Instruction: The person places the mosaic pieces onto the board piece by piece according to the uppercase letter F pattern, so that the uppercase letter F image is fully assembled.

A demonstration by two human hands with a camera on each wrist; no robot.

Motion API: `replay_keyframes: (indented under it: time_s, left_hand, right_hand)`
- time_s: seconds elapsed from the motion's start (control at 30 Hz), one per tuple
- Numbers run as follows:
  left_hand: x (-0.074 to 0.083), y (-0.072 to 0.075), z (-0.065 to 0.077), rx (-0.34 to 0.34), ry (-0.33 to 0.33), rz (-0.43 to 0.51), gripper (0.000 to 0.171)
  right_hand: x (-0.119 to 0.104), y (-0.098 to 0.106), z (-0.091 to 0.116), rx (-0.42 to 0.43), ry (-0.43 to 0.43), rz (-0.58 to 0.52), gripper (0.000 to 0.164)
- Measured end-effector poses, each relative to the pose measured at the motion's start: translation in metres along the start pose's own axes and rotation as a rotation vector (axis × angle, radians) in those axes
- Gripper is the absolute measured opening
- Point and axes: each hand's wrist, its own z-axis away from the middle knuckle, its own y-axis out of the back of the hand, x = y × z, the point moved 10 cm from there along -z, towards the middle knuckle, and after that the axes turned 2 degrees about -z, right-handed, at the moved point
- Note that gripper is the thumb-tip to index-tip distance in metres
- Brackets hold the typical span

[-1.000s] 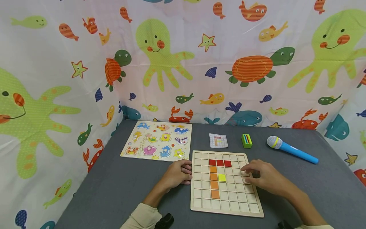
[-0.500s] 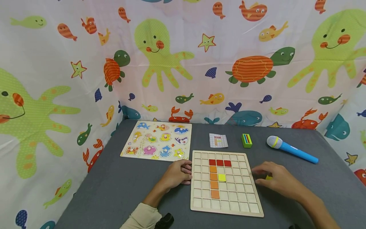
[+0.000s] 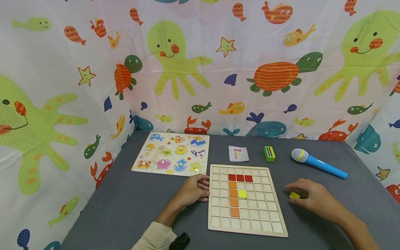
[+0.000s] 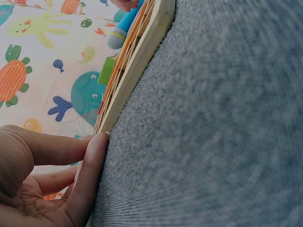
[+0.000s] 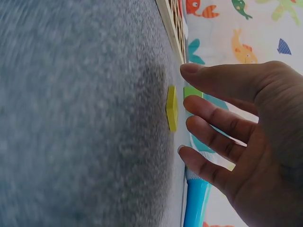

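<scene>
The wooden grid board lies flat on the grey table, bearing red tiles in a row, orange tiles in a column and one yellow tile. At its left edge my left hand holds the board; in the left wrist view the thumb and a finger meet at its rim. Right of the board, my right hand hovers with fingers spread around a loose yellow tile. In the right wrist view that tile lies on the table, apart from the fingertips.
Behind the board lie a small printed grid card, a green block with coloured stripes and a blue toy microphone. A sea-animal peg puzzle lies at the back left. A printed curtain encloses the table.
My right hand has moved right from above the board's right side to the loose yellow tile, which has come into view. The left hand and board have stayed in place.
</scene>
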Motion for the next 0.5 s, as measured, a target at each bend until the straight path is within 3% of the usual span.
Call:
replay_keyframes:
  time_s: [0.27, 0.5]
  left_hand:
    - [0.000, 0.000, 0.000, 0.006, 0.000, -0.003, 0.056]
    - [0.000, -0.001, 0.000, 0.004, -0.003, -0.001, 0.056]
  right_hand:
    - [0.011, 0.007, 0.005, 0.036, -0.010, 0.025, 0.041]
    - [0.021, 0.007, 0.007, 0.006, -0.027, 0.044, 0.041]
